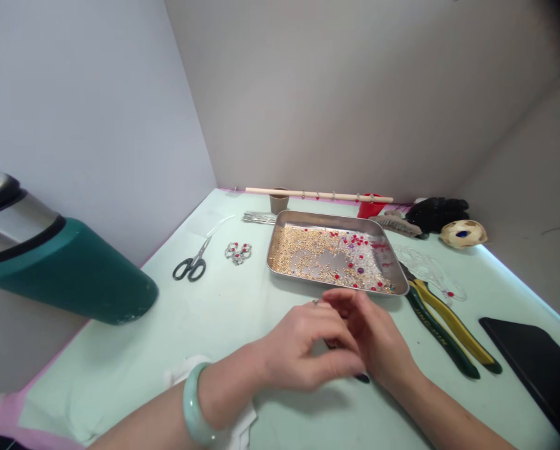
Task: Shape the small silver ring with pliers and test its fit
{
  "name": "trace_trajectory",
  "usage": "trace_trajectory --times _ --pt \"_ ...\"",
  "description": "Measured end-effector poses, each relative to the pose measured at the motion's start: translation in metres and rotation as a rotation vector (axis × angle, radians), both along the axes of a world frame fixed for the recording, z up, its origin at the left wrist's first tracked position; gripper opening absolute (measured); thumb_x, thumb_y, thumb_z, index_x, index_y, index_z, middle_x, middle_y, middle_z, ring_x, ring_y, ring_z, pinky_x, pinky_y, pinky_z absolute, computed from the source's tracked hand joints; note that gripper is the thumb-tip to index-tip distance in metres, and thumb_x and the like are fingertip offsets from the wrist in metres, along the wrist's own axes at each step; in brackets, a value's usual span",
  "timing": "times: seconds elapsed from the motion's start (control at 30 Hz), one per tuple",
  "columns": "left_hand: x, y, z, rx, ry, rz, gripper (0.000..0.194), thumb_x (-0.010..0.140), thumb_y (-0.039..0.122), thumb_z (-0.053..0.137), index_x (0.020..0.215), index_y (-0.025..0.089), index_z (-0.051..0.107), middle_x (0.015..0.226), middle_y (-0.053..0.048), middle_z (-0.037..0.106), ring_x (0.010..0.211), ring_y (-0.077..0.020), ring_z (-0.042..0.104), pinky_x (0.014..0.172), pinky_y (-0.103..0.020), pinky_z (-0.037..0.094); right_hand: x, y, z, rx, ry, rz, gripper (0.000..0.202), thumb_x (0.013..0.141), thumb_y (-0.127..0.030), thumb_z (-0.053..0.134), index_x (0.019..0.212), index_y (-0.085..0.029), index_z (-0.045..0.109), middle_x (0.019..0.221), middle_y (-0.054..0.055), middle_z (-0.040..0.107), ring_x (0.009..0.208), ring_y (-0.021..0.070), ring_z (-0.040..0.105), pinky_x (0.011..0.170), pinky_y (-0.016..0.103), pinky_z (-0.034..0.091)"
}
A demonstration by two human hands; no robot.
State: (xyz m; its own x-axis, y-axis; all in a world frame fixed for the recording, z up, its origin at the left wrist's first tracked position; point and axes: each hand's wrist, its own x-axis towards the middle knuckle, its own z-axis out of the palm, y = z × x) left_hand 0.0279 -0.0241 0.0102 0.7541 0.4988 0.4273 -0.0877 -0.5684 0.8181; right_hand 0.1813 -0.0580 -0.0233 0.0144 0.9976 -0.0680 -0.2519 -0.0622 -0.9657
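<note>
My left hand (308,347), with a pale green bangle (196,406) at the wrist, meets my right hand (376,334) in front of the bead tray. Both hands have curled fingers, and what lies between them is mostly hidden. A small silvery loop (315,302) shows at the left fingertips. Below the hands the tip of a dark object (363,378) peeks out; I cannot tell whether it is held. The metal tray (339,289) just beyond holds gold, clear, red and purple beads. To its left lies a beaded wire piece (238,252) with red beads.
Black-handled scissors (194,262) and thin wires (259,217) lie left of the tray. A green bottle (74,272) stands far left. Green-and-yellow pliers (449,328) and a black flat object (533,369) are at right. Behind are a wooden stick (284,192) and a red cup (370,207).
</note>
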Motion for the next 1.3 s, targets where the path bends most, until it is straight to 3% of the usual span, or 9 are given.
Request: trace_trajectory --times 0.07,0.13,0.23,0.3,0.43,0.57,0.77,1.03,1.3 --pt "0.002 -0.003 -0.002 0.354 0.078 0.028 0.038 0.086 0.048 0.048 0.073 0.016 0.064 0.068 -0.004 0.065 0.073 -0.0158 0.057 0.091 -0.038 0.039 0.000 -0.001 0.002 -0.021 -0.070 0.011 0.030 0.089 -0.045 0.048 0.099 -0.022 0.063 0.096 0.005 0.067 0.081 0.0172 0.061 0.067 0.028 0.048" --pt "0.005 -0.005 -0.005 0.581 0.127 0.053 0.041 0.084 0.052 0.050 0.072 0.016 0.065 0.064 -0.002 0.063 0.073 -0.0159 0.056 0.101 -0.043 0.030 0.000 -0.002 0.003 -0.022 -0.088 0.018 0.025 0.087 -0.042 0.053 0.102 -0.023 0.061 0.092 0.002 0.066 0.079 0.0148 0.060 0.069 0.027 0.047" --pt "0.007 -0.006 -0.008 0.733 0.158 0.108 0.048 0.083 0.057 0.048 0.066 0.015 0.064 0.058 -0.001 0.061 0.074 -0.0163 0.056 0.106 -0.047 0.022 0.001 -0.002 0.004 -0.003 -0.061 0.019 0.024 0.087 -0.040 0.053 0.106 -0.026 0.057 0.082 -0.002 0.063 0.071 0.0112 0.057 0.067 0.024 0.046" --pt "0.008 -0.005 -0.008 0.779 0.178 0.143 0.052 0.083 0.060 0.046 0.061 0.016 0.062 0.055 0.000 0.060 0.074 -0.0165 0.056 0.107 -0.048 0.019 0.001 -0.001 0.005 0.023 -0.079 0.027 0.021 0.088 -0.040 0.052 0.103 -0.026 0.057 0.087 -0.002 0.063 0.071 0.0108 0.057 0.067 0.025 0.046" --pt "0.006 -0.004 -0.009 0.813 0.239 0.144 0.053 0.083 0.063 0.042 0.065 0.018 0.065 0.056 0.000 0.061 0.080 -0.0194 0.058 0.109 -0.058 0.003 0.002 -0.001 0.009 0.099 -0.227 0.067 0.017 0.088 -0.040 0.053 0.091 -0.024 0.058 0.093 -0.001 0.063 0.080 0.0123 0.058 0.075 0.026 0.046" --pt "0.005 -0.004 -0.014 0.800 0.290 0.085 0.050 0.085 0.061 0.041 0.076 0.020 0.069 0.076 -0.003 0.069 0.092 -0.0214 0.059 0.107 -0.062 -0.008 0.002 -0.004 0.011 0.115 -0.392 0.198 0.020 0.087 -0.038 0.054 0.103 -0.026 0.058 0.092 -0.001 0.064 0.084 0.0137 0.058 0.078 0.027 0.045" --pt "0.004 -0.002 -0.013 0.781 0.335 0.058 0.048 0.084 0.061 0.043 0.081 0.022 0.070 0.082 -0.004 0.069 0.099 -0.0240 0.057 0.106 -0.064 -0.006 0.004 -0.005 0.009 0.075 -0.408 0.216 0.020 0.085 -0.036 0.055 0.101 -0.024 0.057 0.079 -0.003 0.059 0.076 0.0135 0.056 0.073 0.028 0.046" --pt "0.004 -0.002 -0.006 0.764 0.306 0.055 0.045 0.084 0.058 0.046 0.073 0.019 0.068 0.084 -0.005 0.070 0.101 -0.0228 0.056 0.108 -0.062 -0.007 0.009 -0.002 0.018 0.117 -0.356 0.187 0.019 0.082 -0.032 0.057 0.098 -0.023 0.056 0.094 0.003 0.061 0.081 0.0163 0.059 0.075 0.031 0.050" --pt "0.004 -0.003 -0.007 0.802 0.253 0.059 0.041 0.087 0.052 0.046 0.074 0.018 0.064 0.077 -0.002 0.070 0.101 -0.0199 0.056 0.110 -0.059 -0.007 0.019 0.001 0.016 0.143 -0.335 0.168 0.014 0.079 -0.031 0.062 0.090 -0.023 0.060 0.084 0.000 0.060 0.072 0.0135 0.056 0.063 0.026 0.046"
